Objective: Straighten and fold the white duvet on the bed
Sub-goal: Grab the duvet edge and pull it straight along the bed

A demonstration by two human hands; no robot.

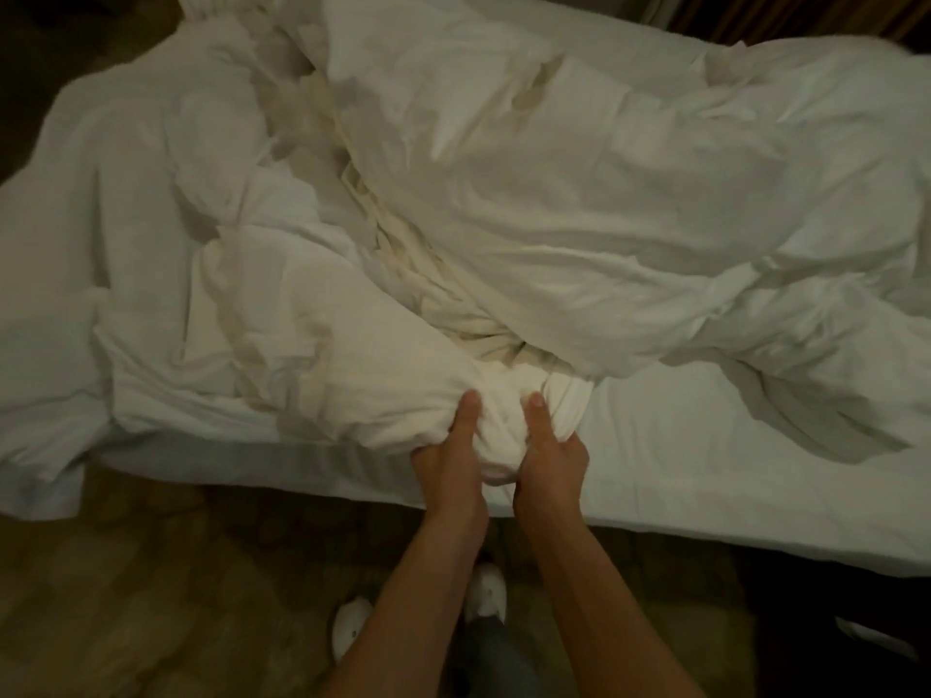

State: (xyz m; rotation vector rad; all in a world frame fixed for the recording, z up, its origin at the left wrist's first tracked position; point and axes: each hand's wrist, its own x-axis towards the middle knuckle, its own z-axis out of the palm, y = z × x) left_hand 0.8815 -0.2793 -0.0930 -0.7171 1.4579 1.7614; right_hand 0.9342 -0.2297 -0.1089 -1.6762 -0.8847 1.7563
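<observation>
Both hands, left (448, 445) and right (551, 445), clench one bunched end of the duvet (554, 204) at the bed's (705, 476) near edge. The duvet's crumpled length runs away up-left, slightly nearer the left hand.

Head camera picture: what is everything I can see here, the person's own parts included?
duvet: one, white, crumpled across the bed, a bunched part at the near edge.
bed: one, white sheet, bare strip at the right near edge.
floor: brownish, patterned, in front of the bed.
shoes: two, white, on the floor beneath the arms.
trouser leg: one, grey, bottom centre.
left hand: one, grips the bunched duvet at the bed's edge.
right hand: one, grips the same bunch, close beside the left.
</observation>
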